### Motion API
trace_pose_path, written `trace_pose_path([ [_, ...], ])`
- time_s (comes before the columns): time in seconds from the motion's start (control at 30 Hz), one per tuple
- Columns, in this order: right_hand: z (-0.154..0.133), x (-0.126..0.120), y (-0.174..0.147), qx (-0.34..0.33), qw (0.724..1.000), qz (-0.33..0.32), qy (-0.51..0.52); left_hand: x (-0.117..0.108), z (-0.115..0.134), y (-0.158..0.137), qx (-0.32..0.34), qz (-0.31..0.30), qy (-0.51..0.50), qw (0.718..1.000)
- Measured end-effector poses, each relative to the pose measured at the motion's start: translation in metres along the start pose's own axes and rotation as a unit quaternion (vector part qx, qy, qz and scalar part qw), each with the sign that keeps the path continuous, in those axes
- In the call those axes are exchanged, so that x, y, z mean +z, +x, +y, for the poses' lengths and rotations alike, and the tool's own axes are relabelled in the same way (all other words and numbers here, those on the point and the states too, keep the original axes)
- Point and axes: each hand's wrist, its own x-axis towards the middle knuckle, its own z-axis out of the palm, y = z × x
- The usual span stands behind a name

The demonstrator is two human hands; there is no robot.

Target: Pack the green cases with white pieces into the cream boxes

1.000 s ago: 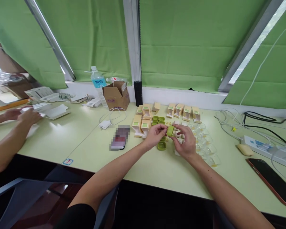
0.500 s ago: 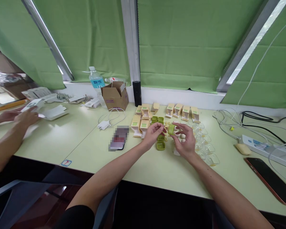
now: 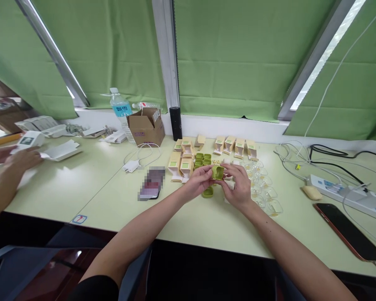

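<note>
Above the table I hold a small square green cup (image 3: 218, 172), its hollow side turned toward me. The fingers of my left hand (image 3: 198, 183) close on its left edge. My right hand (image 3: 239, 187) grips its right side between thumb and fingers. Behind and below my hands stand more green cups (image 3: 207, 192), partly covered by them. Small yellow pieces (image 3: 216, 161) lie just beyond the held cup. To the right of my right hand are rows of clear plastic pieces (image 3: 266, 190).
Open cream cartons (image 3: 186, 165) stand behind my hands. A phone (image 3: 152, 182) and a white charger (image 3: 131, 166) lie left. At right are a power strip (image 3: 347, 194), cables and another phone (image 3: 349, 230). A co-worker's hands (image 3: 21, 161) handle a white box (image 3: 31, 140) far left.
The green cup has turned so its hollow side faces me. My left hand has moved from a small yellow piece beside the cup onto the cup's edge. The view has shifted slightly.
</note>
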Motion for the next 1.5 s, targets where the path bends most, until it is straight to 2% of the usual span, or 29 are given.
trace_pose_path([
  [0.3, 0.0005, 0.0002, -0.0032, -0.04, 0.996, -0.015, -0.076, 0.0003, 0.0002, 0.0007, -0.013, 0.002, -0.027, 1.0],
  [0.53, -0.0017, -0.0003, -0.0011, -0.061, 0.996, -0.014, -0.068, 0.002, 0.0021, -0.0007, -0.017, -0.009, -0.025, 0.999],
  [0.83, 0.0034, 0.0006, -0.0028, -0.047, 0.998, -0.028, -0.042, -0.0005, 0.0006, -0.0005, -0.023, -0.008, -0.034, 0.999],
  [1.5, -0.001, 0.0008, -0.0024, -0.039, 0.998, -0.015, -0.038, 0.0023, 0.0017, -0.0021, -0.016, -0.003, -0.024, 1.0],
])
